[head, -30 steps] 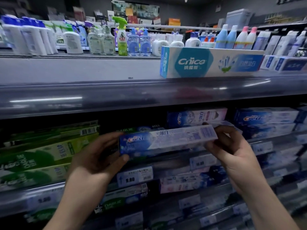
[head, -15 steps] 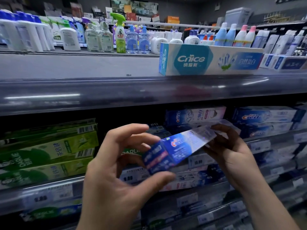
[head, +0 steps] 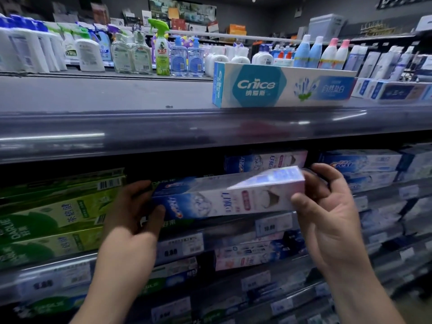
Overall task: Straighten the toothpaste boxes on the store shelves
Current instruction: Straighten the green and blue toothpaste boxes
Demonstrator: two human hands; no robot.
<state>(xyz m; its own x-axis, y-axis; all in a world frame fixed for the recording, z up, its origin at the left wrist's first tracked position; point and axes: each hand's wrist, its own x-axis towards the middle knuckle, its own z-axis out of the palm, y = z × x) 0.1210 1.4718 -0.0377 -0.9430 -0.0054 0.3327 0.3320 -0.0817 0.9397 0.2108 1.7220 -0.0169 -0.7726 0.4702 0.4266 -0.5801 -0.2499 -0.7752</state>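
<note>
I hold a long blue, white and pink toothpaste box (head: 224, 199) level in front of the second shelf. My left hand (head: 133, 211) grips its blue left end, and my right hand (head: 327, 206) clasps its pink right end. Behind it lies a matching box (head: 264, 160) on the shelf. Blue Crest boxes (head: 360, 162) are stacked to the right. Green Darlie boxes (head: 58, 213) are stacked to the left. A large Cnice box (head: 282, 87) lies on the top shelf.
The top shelf (head: 105, 94) carries bottles (head: 88, 54) and a green spray bottle (head: 162, 50) at the back. Price tags (head: 268, 226) line the shelf rails. Lower shelves hold more toothpaste boxes (head: 247, 253).
The box was tilted with its left end swung down toward me. Now it is turned front face out, level, and lifted closer to the shelf, both hands at its ends.
</note>
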